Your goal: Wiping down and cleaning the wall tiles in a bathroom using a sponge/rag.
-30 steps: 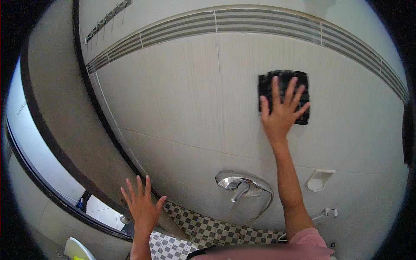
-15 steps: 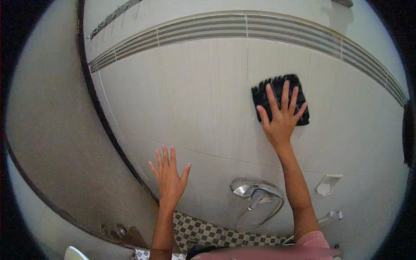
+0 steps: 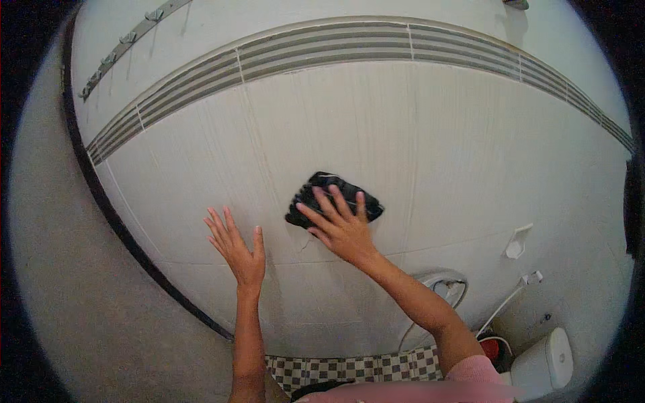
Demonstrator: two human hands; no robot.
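The right hand (image 3: 339, 228) lies flat on a dark cleaning cloth (image 3: 334, 199), fingers spread, pressing it against the pale tiled wall (image 3: 437, 154); it does not clench the cloth, only pins it under the palm and fingers. The cloth sits near the middle of the wall, well below the band of grey striped border tiles (image 3: 322, 50) and above the chrome tap fitting (image 3: 445, 285), which is partly hidden by the right forearm. A pink sleeve (image 3: 474, 373) covers the upper part of that arm at the lower edge of the view.

The left hand (image 3: 238, 245) is empty, fingers extended and slightly apart, palm set against the wall to the left of the cloth and a little lower; hand and cloth are near each other but apart.

To the right of the tap, a small white holder (image 3: 517, 243) is fixed to the wall, and below it a white hose (image 3: 504, 305) runs down toward a white toilet (image 3: 544, 363) in the lower right corner. A red object (image 3: 492, 348) shows just beside the toilet, too hidden to name. A strip of checked tiles (image 3: 363, 368) runs along the foot of the wall. At the upper left a rail with hooks (image 3: 127, 40) is mounted, and a dark curved edge (image 3: 127, 242) bounds the wall on the left.
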